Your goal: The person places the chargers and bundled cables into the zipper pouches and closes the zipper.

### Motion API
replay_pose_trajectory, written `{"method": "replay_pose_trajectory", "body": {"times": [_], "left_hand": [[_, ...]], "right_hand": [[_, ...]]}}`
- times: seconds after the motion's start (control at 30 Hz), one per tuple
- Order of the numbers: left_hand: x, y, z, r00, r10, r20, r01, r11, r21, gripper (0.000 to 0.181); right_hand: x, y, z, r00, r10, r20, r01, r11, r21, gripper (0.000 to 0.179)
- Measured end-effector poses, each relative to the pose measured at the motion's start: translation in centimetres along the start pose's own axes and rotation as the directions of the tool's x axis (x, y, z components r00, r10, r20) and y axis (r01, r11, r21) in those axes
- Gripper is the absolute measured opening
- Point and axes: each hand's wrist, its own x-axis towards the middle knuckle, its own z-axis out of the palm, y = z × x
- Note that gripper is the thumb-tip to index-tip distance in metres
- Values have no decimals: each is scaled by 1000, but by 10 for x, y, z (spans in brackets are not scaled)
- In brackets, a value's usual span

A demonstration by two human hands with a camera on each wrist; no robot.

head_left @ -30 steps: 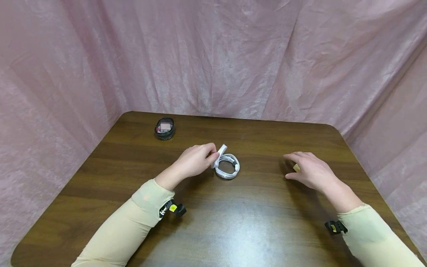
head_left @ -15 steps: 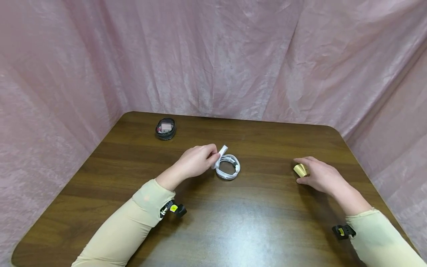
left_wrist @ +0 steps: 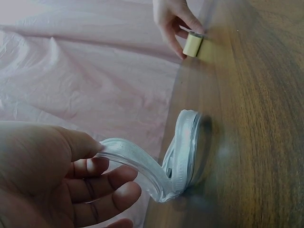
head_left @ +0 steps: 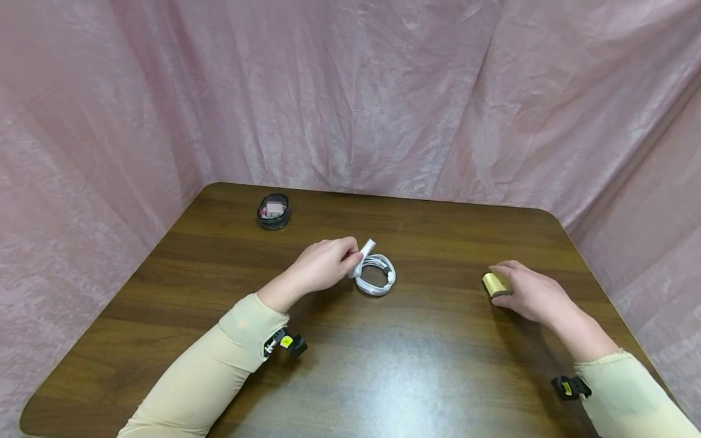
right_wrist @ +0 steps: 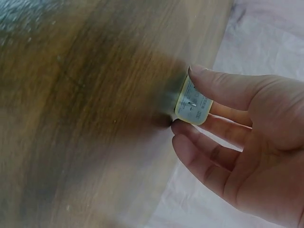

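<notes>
My left hand pinches the raised flap of a round clear pouch with a white zipper rim. In the left wrist view the pouch lies on the wooden table, its flap lifted between thumb and forefinger, the other fingers loosely bent below. Further right, my right hand holds a small yellow plug adapter low at the table. Seen from the right wrist, thumb and fingers sit on opposite sides of the adapter; its grey printed face with a metal prong shows. Whether it touches the table I cannot tell.
A round black-rimmed clear pouch with a pale block inside stands at the back left of the brown table. Pink curtains hang behind the table and along both sides. A camera is strapped at each wrist.
The right hand has moved to the right with the yellow adapter, which was mostly hidden in the hand and now shows more. The left hand and the white-rimmed pouch stay nearly still.
</notes>
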Motion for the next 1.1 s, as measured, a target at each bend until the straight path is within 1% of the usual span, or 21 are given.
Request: {"method": "replay_pose_trajectory", "body": {"times": [0.27,0.43,0.67,0.87,1.1], "left_hand": [[1,1,1,1000,-4,0,4,1000,-1,19],[2,2,0,1000,7,-4,-7,1000,4,20],[3,2,0,1000,4,3,-4,1000,4,18],[4,1,1,1000,0,3,0,1000,6,19],[2,1,0,1000,-2,5,2,1000,7,19]], "right_hand": [[-3,-2,0,999,-47,17,47,999,-11,80],[-1,-5,0,998,-66,-5,66,998,1,75],[1,-9,1,998,-43,-38,42,999,-20,68],[5,-21,0,995,-41,-89,40,999,-14,66],[18,-44,0,989,-78,-127,84,995,44,63]]}}
